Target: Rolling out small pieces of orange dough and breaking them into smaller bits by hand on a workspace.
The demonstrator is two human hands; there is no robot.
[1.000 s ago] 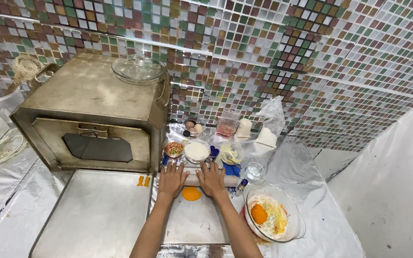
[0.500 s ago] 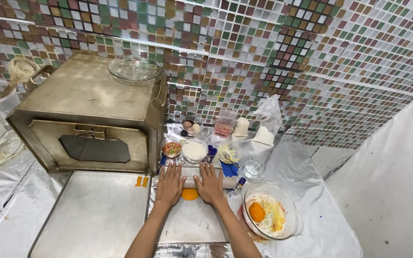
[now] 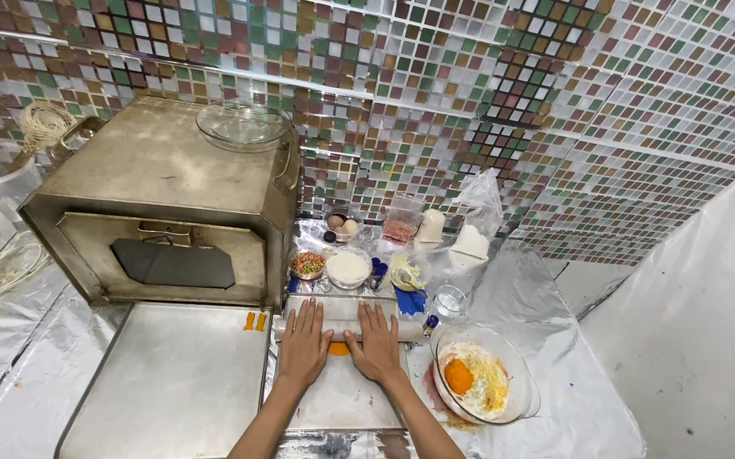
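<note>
My left hand and my right hand lie flat, fingers spread, on a pale rolling pin that lies crosswise on a metal tray. A flat piece of orange dough shows between the two hands, under the pin. Both palms press on the pin rather than wrap around it.
A metal oven stands at the left, its door folded down, a glass dish on top. Small bowls of sprinkles and white powder sit behind. A glass bowl with orange dough stands at the right. Foil covers the counter.
Both hands and the rolling pin have shifted a little nearer to me over the orange dough. The view has tilted slightly.
</note>
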